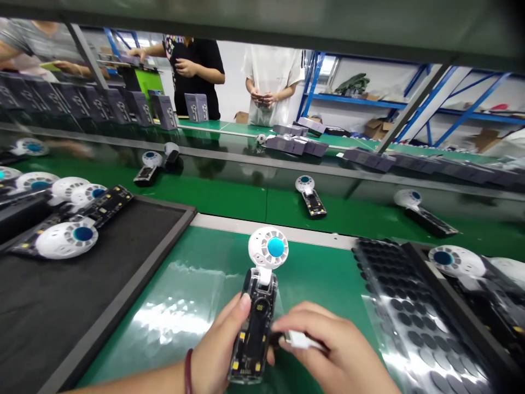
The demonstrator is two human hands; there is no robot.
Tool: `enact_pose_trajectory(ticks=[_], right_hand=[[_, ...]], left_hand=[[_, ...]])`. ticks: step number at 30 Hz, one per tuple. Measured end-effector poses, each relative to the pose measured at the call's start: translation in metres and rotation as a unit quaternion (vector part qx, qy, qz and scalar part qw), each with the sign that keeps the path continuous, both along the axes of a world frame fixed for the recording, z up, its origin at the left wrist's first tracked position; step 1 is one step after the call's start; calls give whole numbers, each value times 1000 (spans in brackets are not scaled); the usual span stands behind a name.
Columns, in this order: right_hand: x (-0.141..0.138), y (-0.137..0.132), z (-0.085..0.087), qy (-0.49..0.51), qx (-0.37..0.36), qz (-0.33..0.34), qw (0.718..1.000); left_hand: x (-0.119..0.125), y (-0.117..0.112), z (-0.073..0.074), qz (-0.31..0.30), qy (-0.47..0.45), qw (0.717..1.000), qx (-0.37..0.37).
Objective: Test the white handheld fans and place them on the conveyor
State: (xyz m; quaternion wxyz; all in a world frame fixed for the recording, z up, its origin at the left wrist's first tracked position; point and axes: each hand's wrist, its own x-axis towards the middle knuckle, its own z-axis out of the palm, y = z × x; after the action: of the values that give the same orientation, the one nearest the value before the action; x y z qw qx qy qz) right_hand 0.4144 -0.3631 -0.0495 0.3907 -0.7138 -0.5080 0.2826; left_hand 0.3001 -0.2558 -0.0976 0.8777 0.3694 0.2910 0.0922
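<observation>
A handheld fan [258, 323] stands nearly upright in front of me, with a clear-cased dark body and small yellow parts. Its round white head [268, 247] has a blue centre and points up and away from me. My left hand [219, 345] is closed round the body from the left, thumb on the front edge. My right hand [332, 345] pinches a white cable plug [301, 339] at the fan's right side. Something dark lies at those fingertips; whether the plug sits in the fan is hidden.
Several similar fans lie on a black tray [135, 284] at left. More fans, such as one fan [310, 196], rest on the green belt [229, 191] ahead. A sheet of black round pads [414, 312] lies at right. Several people stand beyond, near upright boxes [164, 111].
</observation>
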Motion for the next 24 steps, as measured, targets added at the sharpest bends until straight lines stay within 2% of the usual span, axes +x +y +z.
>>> enact_pose_trajectory(ticks=[2,4,10,20,24], right_hand=[[-1,12,-7,13,-7,-65,998],[-4,17,-9,9,-18,-89,996],[-4,18,-8,-37,19,-42,998],[-6,18,-12,-11,52,-39,998],[-6,17,-14,-39,62,-46,996]], left_hand=[[0,0,0,-11,-6,1000,21],[1,0,1,-20,-16,999,34],[0,0,1,-18,-9,997,68],[-3,-2,1,-16,-3,998,55],[-3,-3,2,-7,10,999,52]])
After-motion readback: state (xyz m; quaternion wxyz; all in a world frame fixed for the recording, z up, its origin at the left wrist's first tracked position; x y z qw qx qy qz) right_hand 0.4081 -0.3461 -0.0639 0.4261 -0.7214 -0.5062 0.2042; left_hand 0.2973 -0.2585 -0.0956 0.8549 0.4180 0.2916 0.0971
